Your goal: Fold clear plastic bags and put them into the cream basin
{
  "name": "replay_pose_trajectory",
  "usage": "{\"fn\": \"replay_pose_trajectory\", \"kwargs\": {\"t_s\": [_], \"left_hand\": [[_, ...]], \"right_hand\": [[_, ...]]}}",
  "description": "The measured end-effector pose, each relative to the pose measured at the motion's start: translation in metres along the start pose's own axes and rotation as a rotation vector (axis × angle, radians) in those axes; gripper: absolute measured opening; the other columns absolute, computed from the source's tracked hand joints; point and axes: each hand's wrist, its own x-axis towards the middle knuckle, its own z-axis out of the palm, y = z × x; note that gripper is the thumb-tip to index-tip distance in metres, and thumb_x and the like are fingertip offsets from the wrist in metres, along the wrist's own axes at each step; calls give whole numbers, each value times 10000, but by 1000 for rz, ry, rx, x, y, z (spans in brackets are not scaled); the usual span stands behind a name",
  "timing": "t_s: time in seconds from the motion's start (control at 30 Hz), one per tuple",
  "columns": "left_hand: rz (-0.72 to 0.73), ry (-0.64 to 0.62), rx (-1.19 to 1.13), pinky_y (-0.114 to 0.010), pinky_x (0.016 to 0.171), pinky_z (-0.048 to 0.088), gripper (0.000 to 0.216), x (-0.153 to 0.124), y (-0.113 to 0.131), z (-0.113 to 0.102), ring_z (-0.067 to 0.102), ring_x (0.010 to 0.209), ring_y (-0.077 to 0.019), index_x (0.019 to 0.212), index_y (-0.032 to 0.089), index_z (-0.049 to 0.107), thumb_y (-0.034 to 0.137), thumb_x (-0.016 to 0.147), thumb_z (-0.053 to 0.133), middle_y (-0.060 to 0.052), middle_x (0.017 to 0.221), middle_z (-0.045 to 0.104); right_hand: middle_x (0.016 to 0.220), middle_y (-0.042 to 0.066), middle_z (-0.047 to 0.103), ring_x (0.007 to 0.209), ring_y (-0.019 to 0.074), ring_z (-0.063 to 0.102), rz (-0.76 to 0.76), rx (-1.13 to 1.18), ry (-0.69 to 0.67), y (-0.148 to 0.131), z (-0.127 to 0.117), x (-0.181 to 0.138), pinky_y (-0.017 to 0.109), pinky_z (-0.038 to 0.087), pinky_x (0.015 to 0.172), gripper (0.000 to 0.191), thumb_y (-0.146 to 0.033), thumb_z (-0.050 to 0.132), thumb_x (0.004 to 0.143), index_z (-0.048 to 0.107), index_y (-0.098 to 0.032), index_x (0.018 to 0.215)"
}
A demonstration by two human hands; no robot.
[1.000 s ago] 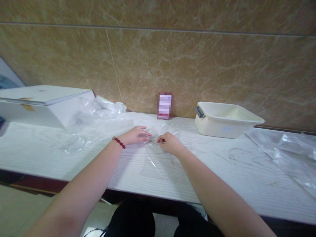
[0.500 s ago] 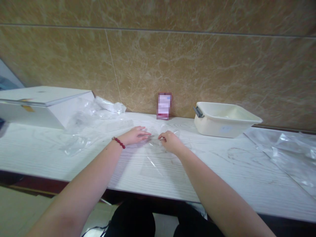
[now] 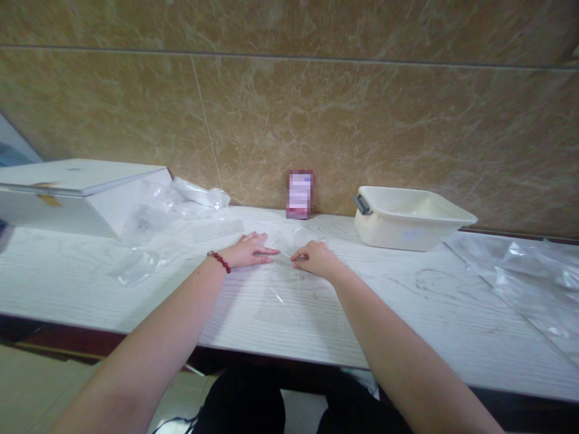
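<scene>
A clear plastic bag (image 3: 283, 295) lies on the white wood-grain table (image 3: 398, 325) in front of me. My left hand (image 3: 248, 250), with a red bead bracelet at the wrist, rests with fingers stretched out at the bag's left side. On the other side my right hand (image 3: 313, 259) pinches the plastic between thumb and fingers. A narrow gap parts the two hands, with thin film across it. The bag is so transparent that its far edges are hard to make out.
A phone (image 3: 299, 194) with a blurred screen leans on the marbled wall. To its right stands a cream plastic bin (image 3: 407, 232) with a grey handle. At the left, crumpled clear bags (image 3: 167, 223) lie by a white box (image 3: 85, 208). More clear plastic sheets (image 3: 534, 283) lie far right.
My left hand's fingers have spread and its index finger points further right. The right hand's fingers have come closer together on the plastic, and the hand has shifted slightly.
</scene>
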Motion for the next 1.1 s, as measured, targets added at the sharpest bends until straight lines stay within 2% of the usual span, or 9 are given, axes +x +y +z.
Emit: {"fn": "replay_pose_trajectory", "kwargs": {"t_s": [0.3,0.37,0.47,0.6,0.7,0.8,0.93,1.03,1.1], "left_hand": [[20,-11,6,-483,943,77,488,-2,0,-4,117,1223,-315,1105,368,472,598,684,385,-33,1358,196],[62,27,-10,-443,953,117,464,-2,0,-5,178,1215,-284,1119,349,464,559,714,386,-42,1342,243],[135,129,-50,-358,952,191,417,-1,1,-7,278,1180,-225,1136,306,462,478,767,371,-57,1308,314],[186,212,-55,-309,946,226,373,1,5,-6,336,1143,-190,1095,269,514,424,784,379,-63,1254,393],[232,253,-59,-302,934,249,352,3,7,-6,378,1104,-175,1071,235,540,386,790,391,-81,1208,440],[263,298,-62,-308,911,285,334,3,11,-6,415,1061,-168,1048,206,557,355,795,399,-97,1162,477],[340,332,-41,-295,871,329,319,2,33,-7,457,997,-152,1016,201,576,338,808,376,-88,1076,530],[452,313,-7,-286,829,358,297,2,64,-5,492,928,-142,994,212,580,320,809,375,-60,999,568],[534,253,31,-285,822,357,279,4,87,-3,501,909,-138,999,217,570,290,807,380,-39,972,585]], "right_hand": [[740,12,610,691,134,533,14,40,-24,6,-10,-5,248,372,670,237,-340,585,631,648,-270,848],[804,24,604,714,135,535,77,10,8,19,-21,-9,239,376,662,261,-319,586,627,635,-257,875],[832,50,600,716,143,538,267,-95,32,46,-40,-18,234,378,631,257,-258,573,631,620,-208,879],[790,72,612,680,161,544,462,-156,-154,70,-59,-32,246,375,588,243,-302,595,601,633,-171,803],[694,70,613,600,152,540,480,-116,-319,69,-64,-37,242,368,532,237,-358,567,616,644,-160,718],[667,67,609,591,152,541,472,-125,-398,60,-67,-37,232,364,508,258,-360,551,622,647,-144,727],[698,65,617,631,153,552,440,-163,-404,53,-69,-37,215,363,506,221,-265,519,630,648,-137,755],[697,63,623,612,149,556,384,-127,-389,53,-72,-39,207,361,483,202,-219,483,627,641,-133,718],[683,58,626,582,137,555,351,-56,-372,52,-75,-40,202,366,470,196,-213,459,633,627,-132,694]]}}
